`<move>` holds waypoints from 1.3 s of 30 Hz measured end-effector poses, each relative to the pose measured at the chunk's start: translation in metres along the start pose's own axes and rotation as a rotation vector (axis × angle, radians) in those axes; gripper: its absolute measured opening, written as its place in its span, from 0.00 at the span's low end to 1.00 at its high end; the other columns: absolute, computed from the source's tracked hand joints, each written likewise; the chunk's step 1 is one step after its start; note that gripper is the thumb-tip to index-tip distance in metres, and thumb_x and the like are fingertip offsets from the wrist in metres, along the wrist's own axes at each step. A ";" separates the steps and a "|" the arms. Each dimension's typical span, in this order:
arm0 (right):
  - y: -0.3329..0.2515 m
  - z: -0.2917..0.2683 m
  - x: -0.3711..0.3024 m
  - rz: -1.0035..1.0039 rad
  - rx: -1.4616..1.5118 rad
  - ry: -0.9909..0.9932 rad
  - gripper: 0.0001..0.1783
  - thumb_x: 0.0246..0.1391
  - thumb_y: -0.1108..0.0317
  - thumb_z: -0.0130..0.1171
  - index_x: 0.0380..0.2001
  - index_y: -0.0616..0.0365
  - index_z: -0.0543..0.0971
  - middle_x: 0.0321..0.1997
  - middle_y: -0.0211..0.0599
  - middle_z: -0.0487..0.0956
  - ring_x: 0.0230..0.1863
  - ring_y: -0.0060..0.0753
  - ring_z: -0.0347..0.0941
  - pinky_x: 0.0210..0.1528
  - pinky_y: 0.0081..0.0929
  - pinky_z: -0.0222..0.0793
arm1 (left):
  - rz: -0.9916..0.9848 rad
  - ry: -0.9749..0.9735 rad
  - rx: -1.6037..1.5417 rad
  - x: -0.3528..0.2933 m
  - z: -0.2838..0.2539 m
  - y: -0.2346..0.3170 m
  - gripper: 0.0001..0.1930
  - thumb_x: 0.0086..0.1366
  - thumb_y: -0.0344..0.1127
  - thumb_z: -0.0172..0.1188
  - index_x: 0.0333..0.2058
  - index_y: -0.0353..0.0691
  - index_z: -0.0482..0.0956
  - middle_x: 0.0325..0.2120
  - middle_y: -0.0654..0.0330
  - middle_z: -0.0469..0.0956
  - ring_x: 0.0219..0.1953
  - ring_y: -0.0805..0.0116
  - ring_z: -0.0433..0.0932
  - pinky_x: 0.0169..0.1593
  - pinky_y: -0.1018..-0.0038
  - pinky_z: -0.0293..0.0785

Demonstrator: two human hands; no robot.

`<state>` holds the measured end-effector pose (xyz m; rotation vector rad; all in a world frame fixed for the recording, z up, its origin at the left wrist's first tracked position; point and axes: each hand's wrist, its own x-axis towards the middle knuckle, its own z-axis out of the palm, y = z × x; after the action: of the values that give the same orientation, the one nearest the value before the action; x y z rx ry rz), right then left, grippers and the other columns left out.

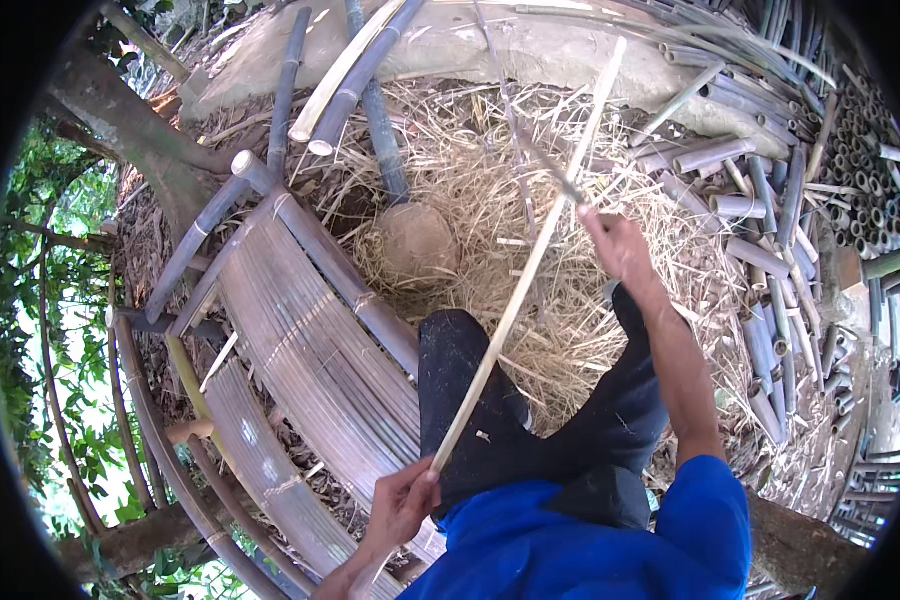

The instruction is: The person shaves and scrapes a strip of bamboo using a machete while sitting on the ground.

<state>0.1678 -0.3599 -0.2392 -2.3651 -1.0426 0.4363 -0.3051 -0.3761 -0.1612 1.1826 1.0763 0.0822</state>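
A long pale bamboo strip (518, 295) runs slantwise from near my lap up over the ground in front of me. My left hand (402, 505) is closed round its near end, beside my left thigh. With my right hand (622, 248) I grip a knife (553, 170), the handle mostly hidden by the fingers. Its dark, slightly blurred blade points up and left and crosses the strip in view, near the strip's far part. Whether the edge touches the strip I cannot tell.
A slatted bamboo bench (310, 300) lies along my left. Pale shavings (560, 340) cover the ground ahead, around a round wooden block (417, 243). Bamboo poles (365, 75) lean at the far left. Cut bamboo pieces (755, 255) are heaped on the right.
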 end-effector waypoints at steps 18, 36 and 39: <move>0.013 0.003 0.004 0.101 -0.054 -0.073 0.48 0.59 0.20 0.40 0.28 0.60 0.85 0.09 0.26 0.66 0.13 0.21 0.67 0.11 0.34 0.61 | 0.032 0.080 0.181 -0.020 0.002 0.008 0.16 0.71 0.38 0.61 0.51 0.34 0.82 0.17 0.69 0.72 0.20 0.82 0.68 0.24 0.80 0.64; -0.011 0.050 0.003 0.472 1.314 -0.162 0.15 0.65 0.57 0.60 0.33 0.58 0.75 0.14 0.22 0.66 0.14 0.19 0.63 0.18 0.21 0.65 | 0.728 0.685 1.397 -0.088 -0.112 0.083 0.09 0.59 0.30 0.66 0.38 0.35 0.87 0.42 0.49 0.84 0.34 0.66 0.80 0.33 0.72 0.78; -0.050 0.071 -0.018 0.587 1.464 -0.249 0.14 0.65 0.59 0.61 0.35 0.55 0.70 0.20 0.24 0.68 0.14 0.15 0.61 0.17 0.19 0.65 | 1.223 1.672 1.414 -0.100 -0.128 0.102 0.17 0.60 0.33 0.67 0.46 0.32 0.80 0.45 0.50 0.79 0.41 0.61 0.79 0.42 0.62 0.81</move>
<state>0.0927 -0.3216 -0.2668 -1.1801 0.0859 1.1955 -0.4025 -0.2982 -0.0159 3.1615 1.5640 1.7610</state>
